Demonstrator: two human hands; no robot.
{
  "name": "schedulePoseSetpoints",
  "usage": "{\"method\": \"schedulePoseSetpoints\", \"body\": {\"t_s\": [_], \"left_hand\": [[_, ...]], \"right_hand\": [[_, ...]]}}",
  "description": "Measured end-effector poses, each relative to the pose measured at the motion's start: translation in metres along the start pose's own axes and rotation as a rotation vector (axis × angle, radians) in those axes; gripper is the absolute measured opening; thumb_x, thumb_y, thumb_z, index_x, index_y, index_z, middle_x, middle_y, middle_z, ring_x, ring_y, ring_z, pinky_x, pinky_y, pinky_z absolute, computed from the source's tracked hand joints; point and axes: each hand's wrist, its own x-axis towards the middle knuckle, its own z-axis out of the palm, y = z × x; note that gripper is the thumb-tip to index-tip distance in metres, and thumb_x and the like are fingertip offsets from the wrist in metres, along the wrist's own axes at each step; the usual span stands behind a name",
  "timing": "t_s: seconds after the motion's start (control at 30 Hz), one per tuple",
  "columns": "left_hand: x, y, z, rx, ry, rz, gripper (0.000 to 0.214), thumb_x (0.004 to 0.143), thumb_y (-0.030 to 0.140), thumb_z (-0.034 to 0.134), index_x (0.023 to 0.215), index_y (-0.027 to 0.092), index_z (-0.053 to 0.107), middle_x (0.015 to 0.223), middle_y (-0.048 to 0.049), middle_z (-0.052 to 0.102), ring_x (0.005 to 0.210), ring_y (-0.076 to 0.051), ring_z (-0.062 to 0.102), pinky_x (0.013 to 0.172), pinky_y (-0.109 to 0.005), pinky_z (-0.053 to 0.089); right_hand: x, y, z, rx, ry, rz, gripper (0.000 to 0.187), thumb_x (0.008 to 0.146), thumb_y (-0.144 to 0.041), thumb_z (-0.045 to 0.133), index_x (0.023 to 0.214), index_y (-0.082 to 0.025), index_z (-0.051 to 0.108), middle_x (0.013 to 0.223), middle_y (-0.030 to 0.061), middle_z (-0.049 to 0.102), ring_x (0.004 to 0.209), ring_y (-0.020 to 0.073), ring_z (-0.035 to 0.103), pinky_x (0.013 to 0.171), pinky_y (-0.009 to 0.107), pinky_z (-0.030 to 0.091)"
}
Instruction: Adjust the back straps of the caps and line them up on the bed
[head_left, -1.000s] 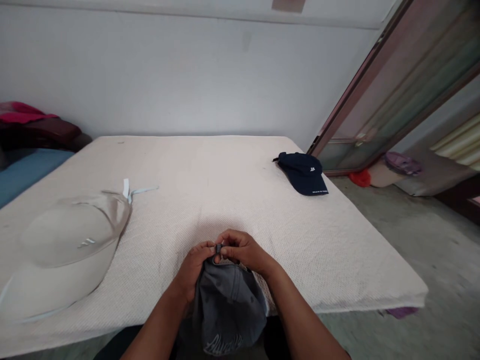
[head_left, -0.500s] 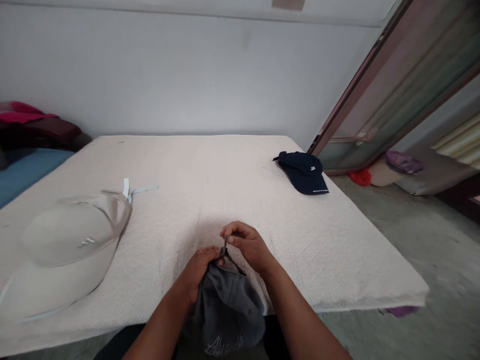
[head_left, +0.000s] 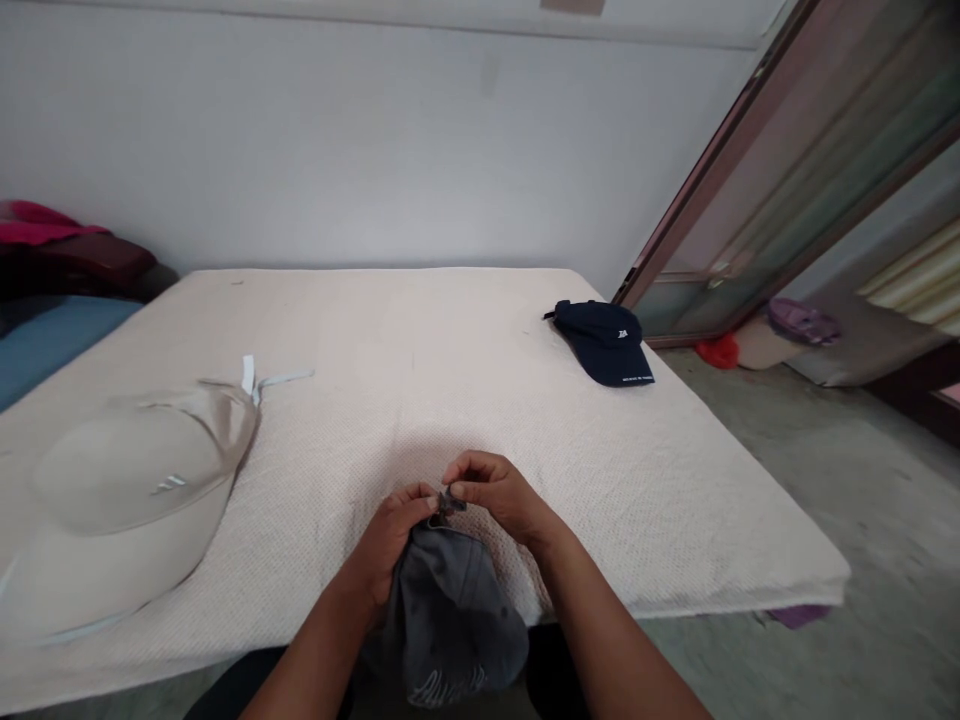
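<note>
A grey cap point(head_left: 450, 620) hangs over the near edge of a bed covered in a cream textured sheet point(head_left: 420, 400). My left hand point(head_left: 396, 545) grips the back of the cap, fingers curled on the fabric. My right hand point(head_left: 495, 495) pinches the small strap at the cap's back between thumb and fingers. Both hands meet at the strap, close together. The cap's brim points toward me, with pale lettering on it.
A pale beige cap point(head_left: 127, 490) with a loose strap lies at the left of the bed. A navy cap point(head_left: 606, 343) sits at the far right corner. Red and dark bedding point(head_left: 67, 255) is at far left. A leaning glass door point(head_left: 780, 170) and concrete floor are at right.
My right hand had lifted the strap up half a second ago; now it has come back down close to my left hand at the cap's back.
</note>
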Motion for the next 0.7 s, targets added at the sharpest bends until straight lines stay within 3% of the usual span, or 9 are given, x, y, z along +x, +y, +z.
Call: {"method": "schedulePoseSetpoints", "body": {"t_s": [0.37, 0.7], "left_hand": [[0.0041, -0.0019, 0.0017, 0.304, 0.159, 0.116, 0.015, 0.069, 0.026, 0.068, 0.069, 0.017, 0.058, 0.059, 0.0037, 0.054, 0.053, -0.010, 0.046, 0.052, -0.022, 0.034], [0.0076, -0.0017, -0.0030, 0.597, 0.227, 0.270, 0.010, 0.067, 0.026, 0.069, 0.065, 0.017, 0.065, 0.064, -0.0010, 0.059, 0.063, -0.016, 0.051, 0.061, -0.026, 0.038]], "right_hand": [[0.0023, 0.0047, -0.0007, -0.341, 0.015, 0.015, 0.011, 0.068, -0.016, 0.061, 0.079, -0.016, 0.062, 0.064, -0.0033, 0.051, 0.057, 0.0087, 0.043, 0.053, 0.023, 0.032], [0.0016, 0.0040, 0.0004, -0.394, 0.012, 0.009, 0.009, 0.069, -0.013, 0.060, 0.077, -0.016, 0.061, 0.065, -0.0028, 0.053, 0.059, 0.0090, 0.045, 0.054, 0.022, 0.034]]}}
